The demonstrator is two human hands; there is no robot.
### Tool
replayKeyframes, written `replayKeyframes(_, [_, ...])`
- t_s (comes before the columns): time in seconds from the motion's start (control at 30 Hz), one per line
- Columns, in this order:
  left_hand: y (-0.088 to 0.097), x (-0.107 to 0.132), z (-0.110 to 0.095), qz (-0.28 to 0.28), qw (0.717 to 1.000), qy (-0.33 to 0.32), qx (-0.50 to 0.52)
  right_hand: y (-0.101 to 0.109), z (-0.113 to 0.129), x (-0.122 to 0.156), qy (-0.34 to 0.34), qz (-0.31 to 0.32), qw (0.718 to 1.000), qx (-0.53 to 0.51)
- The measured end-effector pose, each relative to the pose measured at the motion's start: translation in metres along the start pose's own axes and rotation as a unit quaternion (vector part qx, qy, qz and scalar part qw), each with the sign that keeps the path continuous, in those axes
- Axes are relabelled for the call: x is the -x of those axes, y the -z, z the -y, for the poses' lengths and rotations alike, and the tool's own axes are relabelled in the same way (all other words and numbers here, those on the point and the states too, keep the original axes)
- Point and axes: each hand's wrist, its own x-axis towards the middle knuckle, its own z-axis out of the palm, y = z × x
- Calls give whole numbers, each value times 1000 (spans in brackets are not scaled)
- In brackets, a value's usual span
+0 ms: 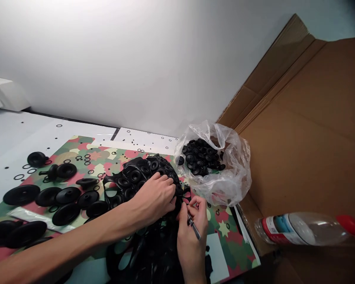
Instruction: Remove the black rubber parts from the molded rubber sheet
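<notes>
Beneath both hands lies a heap of black rubber parts, round and disc-like, many joined in sheets of thin rubber. My left hand reaches across from the left, fingers curled over the heap's right side and closed on a black rubber piece; its fingertips are partly hidden. Close beside it, my right hand grips slim metal tweezers, whose rear end sticks out below the fingers. The working tips are lost against the black rubber. A dark looped strip of rubber shows just above the right hand.
A clear plastic bag with small black rubber discs stands behind the right hand. Larger discs and thin rings lie left on the camouflage-patterned mat. A cardboard box and a red-capped bottle are at right.
</notes>
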Motion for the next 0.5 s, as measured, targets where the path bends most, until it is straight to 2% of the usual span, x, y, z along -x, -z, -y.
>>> replayKeyframes(0.13, [33,-7,8,65,995,-12,71,-4,-4,-2,2,-23,999,32])
replayKeyframes(0.3, [83,-13,41,159,969,1,191,-6,-7,-7,1,-47,998,45])
replayKeyframes(0.4, [93,-12,59,169,956,29,239,-7,-7,-9,6,-55,997,46])
replayKeyframes(0.5, [89,-7,68,132,952,69,267,-7,-6,-8,9,-54,997,46])
